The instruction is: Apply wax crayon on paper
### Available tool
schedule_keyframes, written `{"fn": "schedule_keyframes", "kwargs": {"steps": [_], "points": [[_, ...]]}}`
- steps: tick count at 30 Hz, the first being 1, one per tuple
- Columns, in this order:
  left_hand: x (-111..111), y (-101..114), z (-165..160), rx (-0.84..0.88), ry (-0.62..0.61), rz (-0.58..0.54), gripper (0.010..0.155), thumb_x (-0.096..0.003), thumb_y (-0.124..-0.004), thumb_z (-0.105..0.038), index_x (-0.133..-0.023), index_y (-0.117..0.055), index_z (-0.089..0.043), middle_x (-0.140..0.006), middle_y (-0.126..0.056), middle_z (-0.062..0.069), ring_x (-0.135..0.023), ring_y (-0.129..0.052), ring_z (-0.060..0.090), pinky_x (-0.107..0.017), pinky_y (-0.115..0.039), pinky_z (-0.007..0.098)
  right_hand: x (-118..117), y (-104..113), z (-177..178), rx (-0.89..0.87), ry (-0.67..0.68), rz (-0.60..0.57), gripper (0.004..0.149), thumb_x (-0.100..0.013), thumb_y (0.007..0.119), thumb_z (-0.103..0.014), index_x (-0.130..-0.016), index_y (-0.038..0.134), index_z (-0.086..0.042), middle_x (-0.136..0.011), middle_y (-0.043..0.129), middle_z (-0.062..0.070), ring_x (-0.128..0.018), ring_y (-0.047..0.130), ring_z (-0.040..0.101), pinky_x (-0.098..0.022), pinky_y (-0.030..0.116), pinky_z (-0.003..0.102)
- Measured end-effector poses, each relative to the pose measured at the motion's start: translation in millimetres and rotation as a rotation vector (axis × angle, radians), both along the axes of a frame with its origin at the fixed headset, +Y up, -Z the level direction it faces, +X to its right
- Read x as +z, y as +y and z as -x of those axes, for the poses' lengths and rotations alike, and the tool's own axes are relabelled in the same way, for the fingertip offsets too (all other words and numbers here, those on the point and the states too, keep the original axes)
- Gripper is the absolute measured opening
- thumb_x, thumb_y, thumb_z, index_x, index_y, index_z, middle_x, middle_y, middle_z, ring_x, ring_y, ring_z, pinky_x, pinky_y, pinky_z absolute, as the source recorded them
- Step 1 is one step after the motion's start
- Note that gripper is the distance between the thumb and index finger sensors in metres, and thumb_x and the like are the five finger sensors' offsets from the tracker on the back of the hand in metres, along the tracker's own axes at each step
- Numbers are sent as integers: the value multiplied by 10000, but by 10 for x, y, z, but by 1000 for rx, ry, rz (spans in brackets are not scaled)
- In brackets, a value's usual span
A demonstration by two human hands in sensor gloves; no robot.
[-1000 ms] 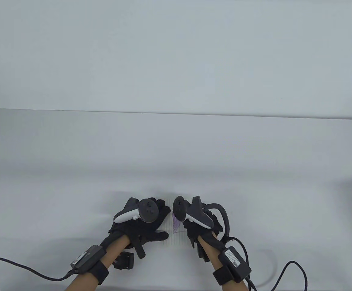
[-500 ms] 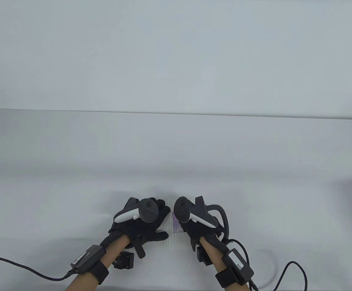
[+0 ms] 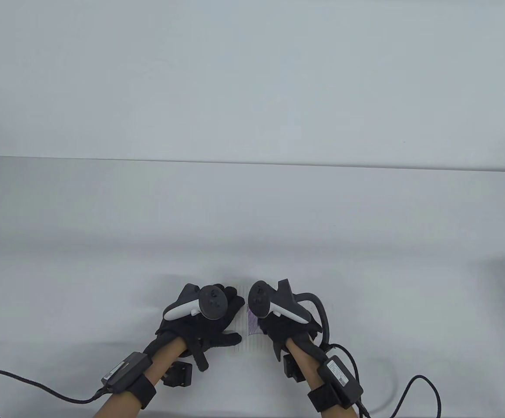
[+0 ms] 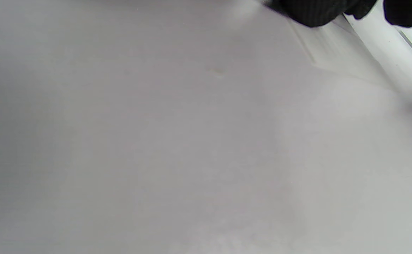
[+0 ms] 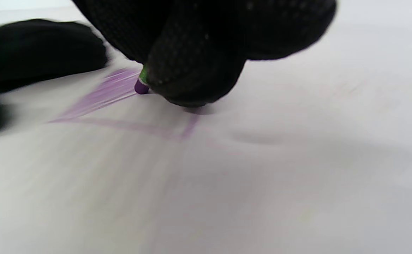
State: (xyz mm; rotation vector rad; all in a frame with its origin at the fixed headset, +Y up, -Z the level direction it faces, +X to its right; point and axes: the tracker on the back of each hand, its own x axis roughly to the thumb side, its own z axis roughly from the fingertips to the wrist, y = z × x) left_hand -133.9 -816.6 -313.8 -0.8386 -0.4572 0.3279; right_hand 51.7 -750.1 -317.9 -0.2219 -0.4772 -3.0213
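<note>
A lined sheet of paper (image 3: 252,344) lies near the table's front edge, with purple crayon marks (image 3: 251,324) on it. My left hand (image 3: 209,324) rests flat on the paper's left part, fingers spread. My right hand (image 3: 281,326) grips a purple crayon (image 5: 142,84) with a green wrapper; its tip touches the paper at the purple strokes (image 5: 103,95). In the right wrist view my gloved fingertips (image 5: 195,74) wrap the crayon and hide most of it. The left wrist view shows only fingertips (image 4: 315,14) at the top and the paper's edge (image 4: 336,46).
A small black block (image 3: 177,374) lies by my left wrist. Black cables (image 3: 26,383) run from both wrist packs along the front edge. The white table (image 3: 252,217) stretches back to a pale wall.
My right hand has shifted a little back and forth over the purple marks, its tracker swinging slightly. My left hand has stayed in place on the paper.
</note>
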Motion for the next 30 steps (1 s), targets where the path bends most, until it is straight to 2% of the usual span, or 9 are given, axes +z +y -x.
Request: {"fn": "schedule_keyframes", "kwargs": {"steps": [3, 8, 14, 17, 19, 24, 26, 29, 30], "points": [[1, 0, 0, 0, 0, 0, 857, -552, -532, -621, -1021, 165, -452, -1052, 316, -211, -955, 387, 108, -607, 299, 479, 32, 1, 11, 43, 29, -99, 378, -535, 743, -298, -890, 802, -181, -705, 937, 58, -334, 955, 97, -219, 836, 261], [1, -1, 0, 0, 0, -1, 854, -551, -532, -622, -1021, 162, -455, -1053, 315, -213, -957, 385, 106, -609, 298, 478, 154, -28, 145, -165, 119, 290, 391, -550, 736, -289, -923, 756, -172, -725, 906, 77, -378, 947, 124, -258, 826, 289], [1, -2, -2, 0, 1, -1, 855, -552, -530, -622, -1020, 165, -452, -1052, 317, -209, -955, 387, 110, -607, 299, 479, -6, -36, -37, 77, -14, -154, 371, -536, 737, -310, -886, 805, -207, -698, 943, 37, -343, 954, 100, -229, 833, 262], [2, -2, -2, 1, 1, 0, 855, -551, -529, -623, -1020, 166, -453, -1051, 318, -211, -955, 388, 102, -606, 300, 478, 89, -30, 22, -96, 120, -29, 386, -539, 734, -308, -902, 786, -190, -704, 937, 47, -342, 957, 89, -227, 838, 254], [2, -3, -2, 2, 1, 0, 856, -552, -529, -622, -1020, 166, -452, -1051, 319, -211, -955, 388, 108, -606, 301, 478, 97, -49, 37, -165, 51, 108, 390, -547, 732, -296, -917, 768, -180, -715, 913, 67, -367, 949, 118, -249, 827, 281], [1, -3, -2, 3, 1, 1, 854, -552, -529, -622, -1020, 166, -453, -1051, 319, -211, -954, 389, 102, -605, 302, 477, -13, -43, -35, 35, 10, -150, 376, -536, 736, -304, -887, 802, -186, -687, 945, 52, -319, 958, 94, -210, 837, 258], [1, -3, -2, 2, 1, 0, 854, -551, -528, -623, -1019, 165, -454, -1051, 317, -213, -955, 388, 102, -606, 301, 477, 34, -28, -11, -21, 64, -85, 385, -538, 734, -305, -896, 790, -176, -693, 939, 53, -313, 958, 81, -206, 840, 249], [2, -4, -1, 3, 2, 0, 855, -551, -529, -622, -1020, 166, -453, -1052, 317, -213, -955, 389, 103, -606, 302, 476, 112, -33, 60, -190, 126, 252, 396, -548, 734, -291, -920, 761, -158, -708, 921, 75, -333, 954, 100, -222, 833, 265], [1, -4, -1, 4, 2, 1, 855, -551, -530, -623, -1020, 165, -455, -1052, 317, -213, -954, 389, 104, -605, 302, 476, 127, -22, 54, -166, 95, 228, 395, -548, 736, -288, -922, 758, -163, -713, 919, 72, -341, 952, 114, -230, 828, 278]]}}
